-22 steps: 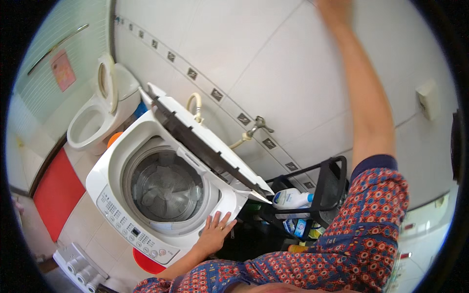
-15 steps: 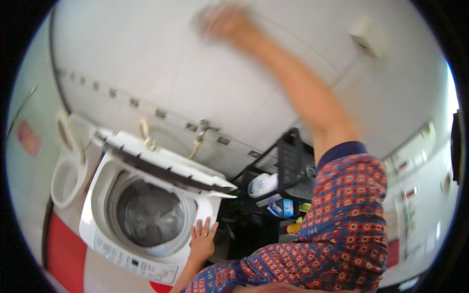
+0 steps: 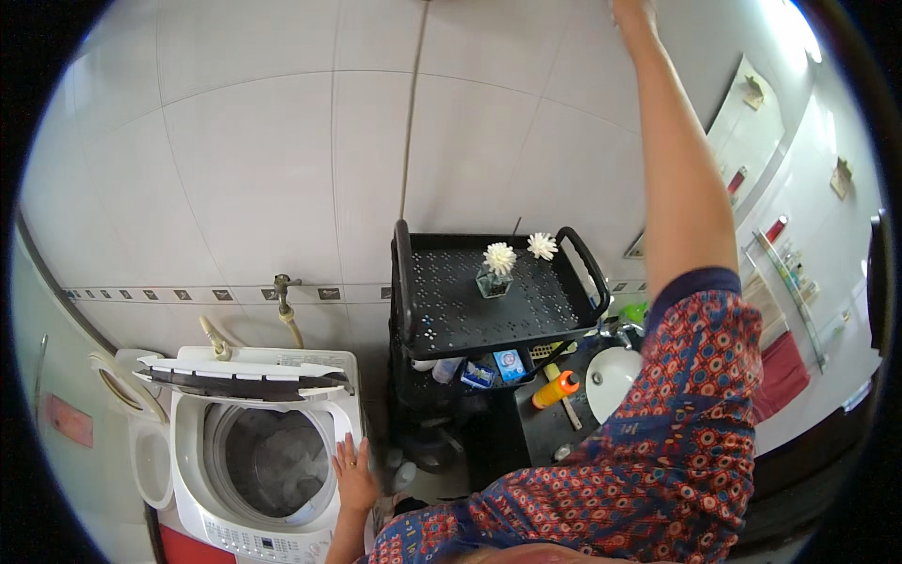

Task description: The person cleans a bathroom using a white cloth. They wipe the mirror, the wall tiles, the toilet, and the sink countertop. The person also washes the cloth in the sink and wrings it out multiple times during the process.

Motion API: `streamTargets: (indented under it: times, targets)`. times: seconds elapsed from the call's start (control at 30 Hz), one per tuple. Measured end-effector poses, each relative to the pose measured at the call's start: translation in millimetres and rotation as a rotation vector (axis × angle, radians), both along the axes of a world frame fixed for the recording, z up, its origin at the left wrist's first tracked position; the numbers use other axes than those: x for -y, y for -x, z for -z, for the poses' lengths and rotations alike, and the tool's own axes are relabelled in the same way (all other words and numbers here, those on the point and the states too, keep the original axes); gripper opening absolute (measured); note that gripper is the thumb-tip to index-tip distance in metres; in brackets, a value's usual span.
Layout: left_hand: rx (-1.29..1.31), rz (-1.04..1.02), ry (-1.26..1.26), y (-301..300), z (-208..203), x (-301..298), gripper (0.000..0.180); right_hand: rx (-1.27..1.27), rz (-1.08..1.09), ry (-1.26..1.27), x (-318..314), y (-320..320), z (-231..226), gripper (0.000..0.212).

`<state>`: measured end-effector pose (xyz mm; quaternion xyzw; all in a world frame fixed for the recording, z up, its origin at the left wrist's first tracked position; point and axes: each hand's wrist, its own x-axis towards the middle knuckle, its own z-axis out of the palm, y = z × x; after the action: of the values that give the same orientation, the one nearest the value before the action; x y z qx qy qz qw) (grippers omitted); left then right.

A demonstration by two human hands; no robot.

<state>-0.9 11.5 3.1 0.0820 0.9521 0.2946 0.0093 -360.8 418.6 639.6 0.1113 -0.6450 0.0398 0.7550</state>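
A pale tiled wall [image 3: 263,141] fills the upper part of the frame. The white washing machine [image 3: 193,461] stands at lower left, its lid [image 3: 249,378] raised. A black cart [image 3: 451,320] stands at centre. A dark surface [image 3: 540,437] right of centre carries a white washbasin [image 3: 615,385]. The left hand [image 3: 356,477], at lower left, rests on the machine's right edge, fingers spread. The right hand [image 3: 636,13] is cropped by the top edge, right of centre; I cannot tell whether it pinches anything. An orange bottle [image 3: 556,390] is near the washbasin; white flowers [image 3: 500,258] top the cart.
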Motion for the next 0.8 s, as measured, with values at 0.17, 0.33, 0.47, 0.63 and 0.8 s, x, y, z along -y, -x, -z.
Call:
streamTargets:
  times: [0.17, 0.33, 0.47, 0.63, 0.8]
  targets:
    - [0.018, -0.016, 0.065, 1, -7, -6, 0.074, 0.375, 0.058, -0.443, 39, 10, 129, 0.041]
    - [0.023, -0.029, 0.085, -3, -7, -8, 0.075, 0.782, -0.45, -1.135, 17, -14, 223, 0.039]
    - [0.011, -0.019, 0.098, -6, -7, -6, 0.077, 0.572, -0.514, -0.318, -94, -3, 139, 0.038]
    - [0.012, -0.016, 0.137, 2, -9, -20, 0.076, 0.051, 0.189, -0.132, -133, 1, 110, 0.033]
    - [0.011, -0.045, 0.154, -5, -18, -15, 0.077, 0.437, -0.07, -1.155, -45, -31, 225, 0.043]
